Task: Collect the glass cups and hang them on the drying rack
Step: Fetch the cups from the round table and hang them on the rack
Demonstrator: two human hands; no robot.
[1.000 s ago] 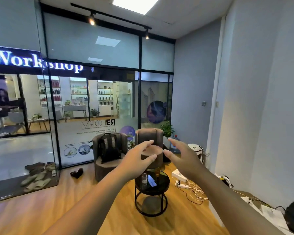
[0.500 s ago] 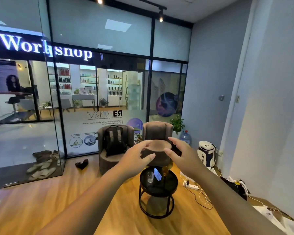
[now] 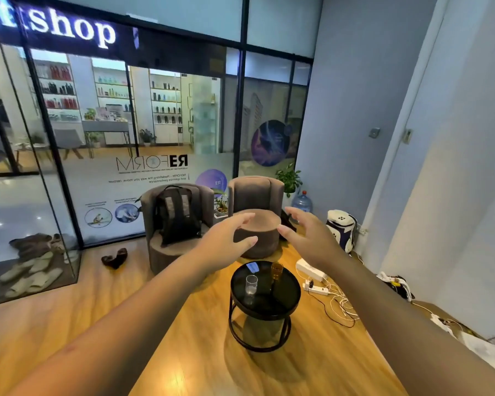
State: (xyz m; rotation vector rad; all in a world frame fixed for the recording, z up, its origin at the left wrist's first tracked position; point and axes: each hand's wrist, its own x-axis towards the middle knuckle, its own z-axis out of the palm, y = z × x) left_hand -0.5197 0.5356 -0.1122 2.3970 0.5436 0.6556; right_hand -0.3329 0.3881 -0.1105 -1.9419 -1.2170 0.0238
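Two glass cups stand on the round black side table (image 3: 290, 302): a clear cup (image 3: 251, 284) and an amber cup (image 3: 277, 271), apart. Left hand (image 3: 226, 243) and right hand (image 3: 309, 238) are raised above it, fingers spread, holding nothing.
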